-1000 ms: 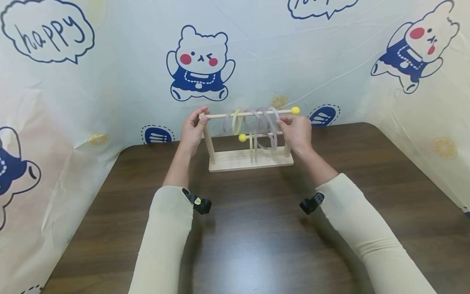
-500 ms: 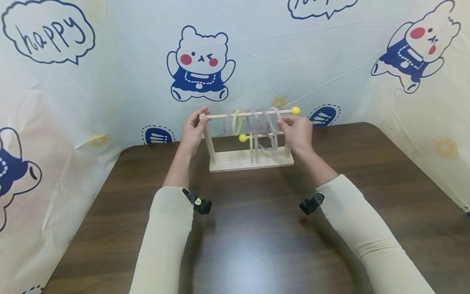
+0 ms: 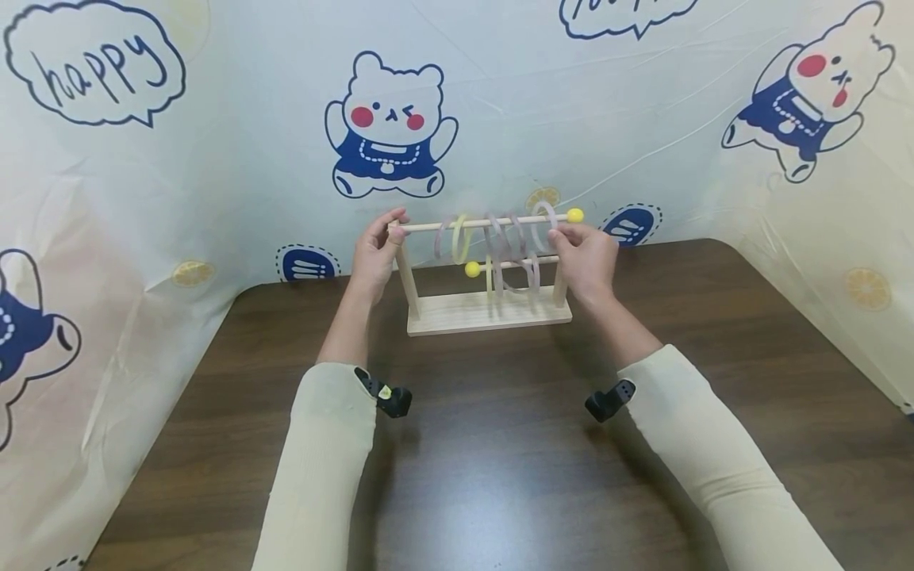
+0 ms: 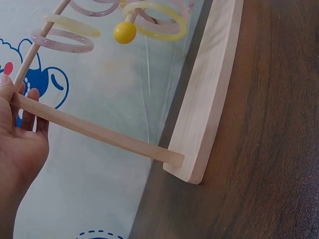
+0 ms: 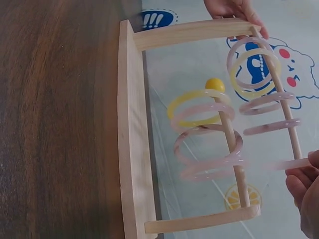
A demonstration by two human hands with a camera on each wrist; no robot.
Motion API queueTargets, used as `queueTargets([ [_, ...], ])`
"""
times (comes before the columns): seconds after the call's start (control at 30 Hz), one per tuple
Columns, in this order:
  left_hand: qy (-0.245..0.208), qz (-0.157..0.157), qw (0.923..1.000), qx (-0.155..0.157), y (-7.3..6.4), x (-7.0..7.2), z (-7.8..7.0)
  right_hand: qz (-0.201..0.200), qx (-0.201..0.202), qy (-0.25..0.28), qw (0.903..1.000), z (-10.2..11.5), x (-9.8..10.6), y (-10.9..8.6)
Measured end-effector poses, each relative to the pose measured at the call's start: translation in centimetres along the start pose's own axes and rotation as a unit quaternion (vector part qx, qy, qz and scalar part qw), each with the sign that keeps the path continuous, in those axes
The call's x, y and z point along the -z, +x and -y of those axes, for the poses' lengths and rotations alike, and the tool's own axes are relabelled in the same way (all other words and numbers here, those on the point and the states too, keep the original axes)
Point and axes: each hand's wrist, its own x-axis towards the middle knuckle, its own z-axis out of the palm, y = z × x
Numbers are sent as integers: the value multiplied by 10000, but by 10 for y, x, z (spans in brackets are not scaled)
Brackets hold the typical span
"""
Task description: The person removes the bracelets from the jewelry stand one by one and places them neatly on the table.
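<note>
A wooden bangle stand (image 3: 489,311) with two rods stands near the back of the table. My left hand (image 3: 373,260) holds the top of its left post (image 4: 94,130), thumb at the corner where the upper rod (image 3: 421,227) begins. My right hand (image 3: 589,263) pinches a pale lilac bangle (image 5: 294,163) between thumb and fingers; it hangs round the upper rod, close to the yellow end ball (image 3: 574,216). Further left on that rod are a yellow bangle (image 4: 75,25) and several purplish ones. The lower rod, with its own yellow ball (image 3: 472,270), carries several bangles.
The brown wooden table (image 3: 471,476) reaches back to a pale printed cloth (image 3: 500,103) hanging behind and at both sides. Small black cameras (image 3: 391,399) sit at the wrists, over cream sleeves (image 3: 321,468).
My right hand has slid the pale lilac bangle to the right along the upper rod, nearer the yellow ball. My left hand and the stand have stayed in place.
</note>
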Motion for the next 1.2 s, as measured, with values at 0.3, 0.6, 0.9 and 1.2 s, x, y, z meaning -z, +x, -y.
queueTargets([
  [0.3,14,50,10000,-22,-1,0,0,-279,356,51,9990,-3,4,0],
  [0.6,49,70,10000,-27,-1,0,0,-504,455,98,9976,-4,8,-1],
  [0.9,43,70,10000,-23,0,0,1,-608,562,215,9963,-7,12,-1],
  [1.2,44,41,10000,32,0,-1,1,-765,638,160,9949,-11,15,-1],
])
